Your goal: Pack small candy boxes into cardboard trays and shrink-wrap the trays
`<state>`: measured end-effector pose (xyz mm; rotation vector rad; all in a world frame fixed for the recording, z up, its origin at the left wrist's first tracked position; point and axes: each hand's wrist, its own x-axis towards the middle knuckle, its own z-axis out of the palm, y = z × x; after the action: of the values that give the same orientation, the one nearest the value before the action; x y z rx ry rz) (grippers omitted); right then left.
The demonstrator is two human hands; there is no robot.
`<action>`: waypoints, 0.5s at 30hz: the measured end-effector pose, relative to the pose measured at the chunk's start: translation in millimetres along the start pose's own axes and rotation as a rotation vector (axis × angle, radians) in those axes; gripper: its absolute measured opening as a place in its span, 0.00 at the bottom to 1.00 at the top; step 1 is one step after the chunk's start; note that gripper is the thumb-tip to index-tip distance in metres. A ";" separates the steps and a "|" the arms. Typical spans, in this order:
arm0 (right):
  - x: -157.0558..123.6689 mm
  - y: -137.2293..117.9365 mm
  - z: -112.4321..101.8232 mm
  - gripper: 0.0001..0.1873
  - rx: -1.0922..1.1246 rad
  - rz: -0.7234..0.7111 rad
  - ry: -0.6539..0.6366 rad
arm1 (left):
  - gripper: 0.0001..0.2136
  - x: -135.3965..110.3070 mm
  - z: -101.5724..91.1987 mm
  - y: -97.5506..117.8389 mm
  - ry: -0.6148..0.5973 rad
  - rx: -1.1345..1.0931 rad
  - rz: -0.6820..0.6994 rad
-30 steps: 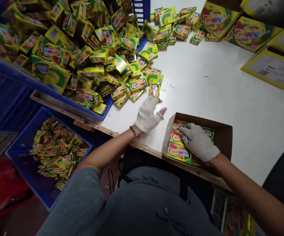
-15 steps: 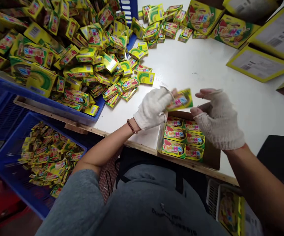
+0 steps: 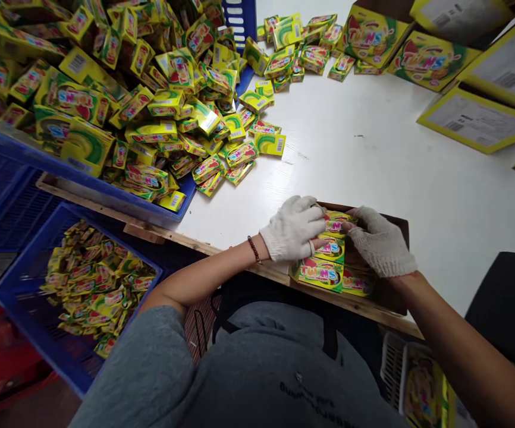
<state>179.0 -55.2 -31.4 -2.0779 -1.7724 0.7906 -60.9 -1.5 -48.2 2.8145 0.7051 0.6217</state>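
Note:
A small yellow-green Twins box (image 3: 334, 222) lies at the far end of an open cardboard carton (image 3: 395, 223), on top of other boxes. My left hand (image 3: 294, 229), in a white fingerless glove, grips its left end, the thumb stretched over the box nearer me. My right hand (image 3: 381, 241), gloved alike, has thumb and finger closed at its right end. Nearer boxes (image 3: 320, 272) lie in rows in the carton. On the left they sit higher than the box (image 3: 355, 282) on the right. My hands cover part of the carton's contents.
A blue crate (image 3: 150, 208) at left overflows with small boxes onto the white table (image 3: 329, 137). Below it, another blue crate (image 3: 5, 291) holds more. Larger Twins cartons (image 3: 433, 56) stand at back right. A dark object (image 3: 502, 303) is at right.
The small box has moved from above the table down into the carton. Both hands have come lower and nearer together, and the right has closed on the box's end.

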 end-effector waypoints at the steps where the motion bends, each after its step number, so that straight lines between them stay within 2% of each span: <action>1: 3.1 -2.2 0.5 0.16 -0.051 -0.019 -0.036 | 0.17 0.5 -2.4 8.0 -0.059 0.069 -0.002; 4: 11.1 -8.4 1.4 0.19 -0.273 -0.108 -0.143 | 0.18 1.8 -9.8 22.4 -0.137 0.193 -0.051; 9: 15.0 -13.5 0.9 0.24 -0.631 -0.209 -0.282 | 0.20 1.4 -11.9 23.9 -0.201 0.180 -0.057; 12: 15.5 -3.0 0.6 0.26 -0.736 -0.334 -0.404 | 0.19 -0.5 -5.8 10.9 -0.147 0.039 0.009; 13: 16.7 3.5 1.5 0.27 -0.769 -0.358 -0.428 | 0.18 -1.0 -4.7 1.8 -0.110 -0.009 -0.011; 15: 21.4 19.5 5.3 0.30 -0.776 -0.412 -0.422 | 0.16 -1.1 -7.6 -24.2 -0.035 -0.043 -0.178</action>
<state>193.6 -38.8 -51.1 -1.8797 -2.9885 0.4747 -75.1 19.6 -48.2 2.6783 0.9124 0.5479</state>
